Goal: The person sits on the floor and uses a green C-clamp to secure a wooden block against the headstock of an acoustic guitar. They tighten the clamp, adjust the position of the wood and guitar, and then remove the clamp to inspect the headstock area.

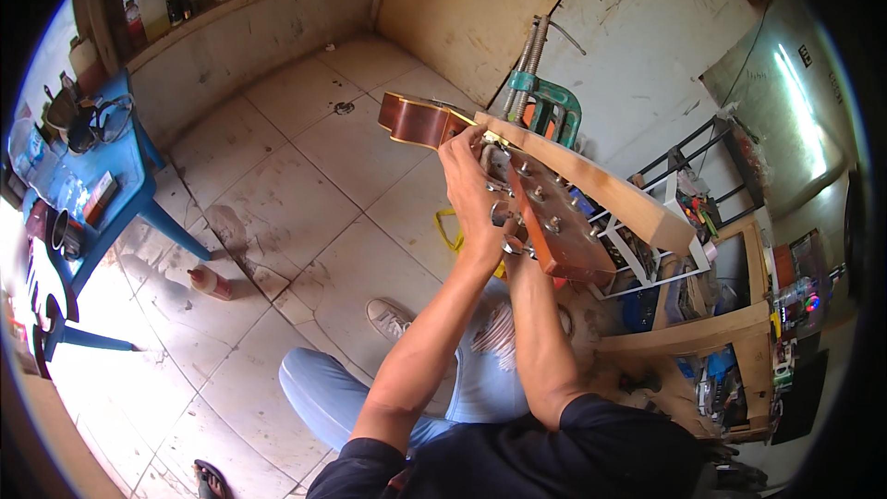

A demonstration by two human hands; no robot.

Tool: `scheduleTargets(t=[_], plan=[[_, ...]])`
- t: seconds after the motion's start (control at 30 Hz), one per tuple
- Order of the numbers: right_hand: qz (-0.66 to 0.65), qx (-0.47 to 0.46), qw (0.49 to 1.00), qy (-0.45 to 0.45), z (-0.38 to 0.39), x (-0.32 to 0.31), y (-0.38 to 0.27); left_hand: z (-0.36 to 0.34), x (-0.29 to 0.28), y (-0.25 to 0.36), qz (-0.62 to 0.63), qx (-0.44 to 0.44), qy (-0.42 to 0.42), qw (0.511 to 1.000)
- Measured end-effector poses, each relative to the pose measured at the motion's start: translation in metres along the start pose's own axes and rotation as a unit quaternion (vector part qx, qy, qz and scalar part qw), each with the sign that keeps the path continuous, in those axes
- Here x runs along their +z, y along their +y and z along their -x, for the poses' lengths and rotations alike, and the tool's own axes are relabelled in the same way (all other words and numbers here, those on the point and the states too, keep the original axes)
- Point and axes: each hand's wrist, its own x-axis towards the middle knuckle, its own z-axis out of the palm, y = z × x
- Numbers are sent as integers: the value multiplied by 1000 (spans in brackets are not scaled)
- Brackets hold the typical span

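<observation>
A guitar with a red-brown headstock (564, 238) points toward me, its dark, pale-edged body (420, 120) farther away. Metal tuning pegs line the headstock. My left hand (469, 187) is closed round the neck area just beyond the headstock, fingers curled over it. My right forearm (540, 342) reaches up under the headstock, which hides the right hand and its fingers. Alongside the headstock, on its right, runs a pale wooden bar (591, 180). Beyond my hands stands a green clamp (564, 106) with long threaded screws; what it grips is partly hidden.
At the left stands a blue plastic table (139, 162) crowded with items. A small bottle (211, 283) and a dark sandal (211, 479) are on the tiled floor (268, 194). A wooden shelf (688, 333) with tools and a white metal frame (647, 282) fill the right side.
</observation>
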Motion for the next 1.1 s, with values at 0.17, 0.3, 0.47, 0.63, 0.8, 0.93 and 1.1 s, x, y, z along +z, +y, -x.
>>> scheduleTargets(t=[0.17, 0.3, 0.47, 0.63, 0.8, 0.93, 1.1], plan=[[-29, 13, 999, -12, -5, 11, 1, -16, -14, 5, -50, 6, -59, 997], [-69, 36, 997, -25, -16, 26, 12, -42, -31, 8, -42, 39, -92, 994], [-108, 58, 992, -22, -30, 43, 32, -78, -64, 3, 22, 105, -169, 980], [-92, 71, 990, 79, -25, 75, 48, -94, -109, -32, 39, 84, -328, 940], [-17, 34, 993, 116, -5, 113, 59, -102, -121, -22, 262, -94, -283, 918], [-10, 47, 988, 145, -1, 112, 67, -98, -120, -8, 113, -22, -298, 948], [-11, 58, 989, 134, 8, 135, 72, -129, -167, -81, 108, -23, -275, 955]])
